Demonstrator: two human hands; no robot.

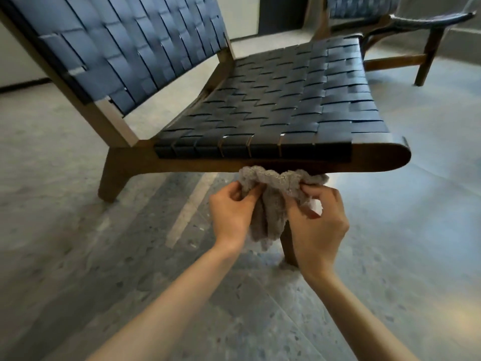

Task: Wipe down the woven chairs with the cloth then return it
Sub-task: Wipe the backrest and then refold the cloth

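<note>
Both hands hold a gray cloth (270, 204). The left hand (231, 212) and right hand (316, 220) each pinch it tight, just below the chair (273, 100) seat.

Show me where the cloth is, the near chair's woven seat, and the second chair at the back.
cloth (270, 207): head view, on the bunched grey middle between both hands.
woven seat (286, 100): head view, centre of the dark weave.
second chair (426, 53): head view, on its wooden leg.

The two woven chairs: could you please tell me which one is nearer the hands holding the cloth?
The large chair in the foreground; the cloth is beside its front rail. The other chair stands behind it.
</note>
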